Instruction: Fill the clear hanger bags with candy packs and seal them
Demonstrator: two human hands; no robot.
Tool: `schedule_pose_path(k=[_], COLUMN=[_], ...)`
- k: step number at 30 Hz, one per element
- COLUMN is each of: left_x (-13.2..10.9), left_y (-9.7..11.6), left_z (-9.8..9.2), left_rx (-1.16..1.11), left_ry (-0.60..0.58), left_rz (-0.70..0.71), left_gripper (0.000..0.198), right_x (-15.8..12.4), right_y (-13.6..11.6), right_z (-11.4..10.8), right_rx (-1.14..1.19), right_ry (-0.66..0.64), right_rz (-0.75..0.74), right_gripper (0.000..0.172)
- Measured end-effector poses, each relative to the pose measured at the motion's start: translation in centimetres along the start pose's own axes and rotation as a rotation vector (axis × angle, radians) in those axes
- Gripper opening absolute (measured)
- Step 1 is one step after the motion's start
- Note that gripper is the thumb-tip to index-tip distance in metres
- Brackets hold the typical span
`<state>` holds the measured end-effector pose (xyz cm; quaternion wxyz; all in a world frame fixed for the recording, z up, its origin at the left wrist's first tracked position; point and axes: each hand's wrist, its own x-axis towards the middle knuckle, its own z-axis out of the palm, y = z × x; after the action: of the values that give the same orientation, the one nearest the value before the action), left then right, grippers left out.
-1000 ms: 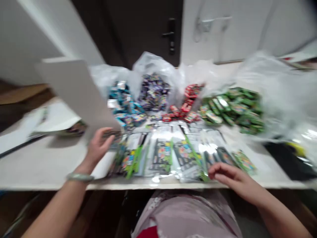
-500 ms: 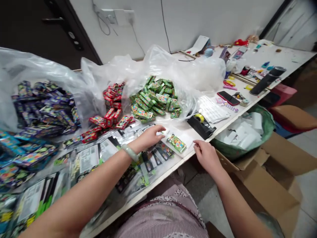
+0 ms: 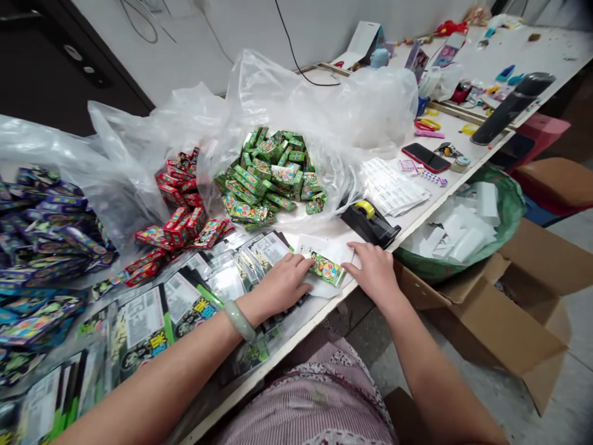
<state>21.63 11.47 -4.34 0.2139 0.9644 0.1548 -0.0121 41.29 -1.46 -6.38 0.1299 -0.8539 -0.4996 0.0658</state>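
A small green candy-style box (image 3: 328, 269) with colourful print lies on a white paper sheet (image 3: 319, 244) near the table's front edge. My left hand (image 3: 283, 283) rests palm down at the box's left end, fingertips on the paper, thumb apart. At the sheet's right edge is my right hand (image 3: 374, 273), thumb and fingers apart and touching the paper. Neither hand is closed round anything. Beneath and left of my left hand lie flat black-and-green printed packs (image 3: 194, 309) in clear plastic. A black tape dispenser (image 3: 373, 227) stands just beyond my right hand.
Clear bags spill green boxes (image 3: 264, 179), red boxes (image 3: 178, 225) and purple boxes (image 3: 50, 228). Farther right are label sheets (image 3: 391, 188), a phone (image 3: 425, 157) and a black cylinder (image 3: 514, 108). A green sack (image 3: 509, 232) and an open carton (image 3: 491, 327) stand beside the table.
My left hand has come down onto the paper beside the green box. My right hand has moved onto the sheet's right edge. The camera view has shifted slightly.
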Motion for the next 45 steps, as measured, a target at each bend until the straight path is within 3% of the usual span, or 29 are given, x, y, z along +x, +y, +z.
schedule_pose_path(k=[6,14,20,25,33,35,39,45], left_x=[-0.2,-0.4,-0.4,-0.3,-0.5,-0.3,1.2,4.6], left_y=[0.1,-0.1,-0.1,0.0,-0.6,-0.8,-1.5,-2.8], left_z=[0.2,0.4,0.4,0.2,0.5,0.5,0.1,0.2], left_rx=[0.043,0.098,0.088,0.079,-0.090,-0.207,-0.421,-0.595], left_ry=[0.014,0.005,0.018,-0.005,0.027,0.089,0.318,0.314], left_rz=[0.039,0.055,0.055,0.071,0.053,-0.053,-0.407,-0.498], left_gripper=[0.039,0.041,0.040,0.037,0.031,0.022,0.017,0.022], right_x=[1.3,2.4,4.1,4.7,5.1,4.8,4.0,4.0], right_y=[0.0,-0.3,-0.5,0.0,0.5,0.5,0.8,1.1], right_z=[0.5,0.7,0.4,0.6,1.5,1.8,2.4,2.9], right_rx=[-0.009,0.050,0.102,0.225,0.422,0.467,0.640,0.686], right_ry=[-0.049,-0.049,-0.132,-0.041,0.083,0.115,0.159,0.124], right_rz=[-0.043,-0.020,-0.067,-0.039,0.027,0.038,0.043,0.075], right_gripper=[0.013,0.037,0.017,0.025,0.022,0.025,0.028,0.028])
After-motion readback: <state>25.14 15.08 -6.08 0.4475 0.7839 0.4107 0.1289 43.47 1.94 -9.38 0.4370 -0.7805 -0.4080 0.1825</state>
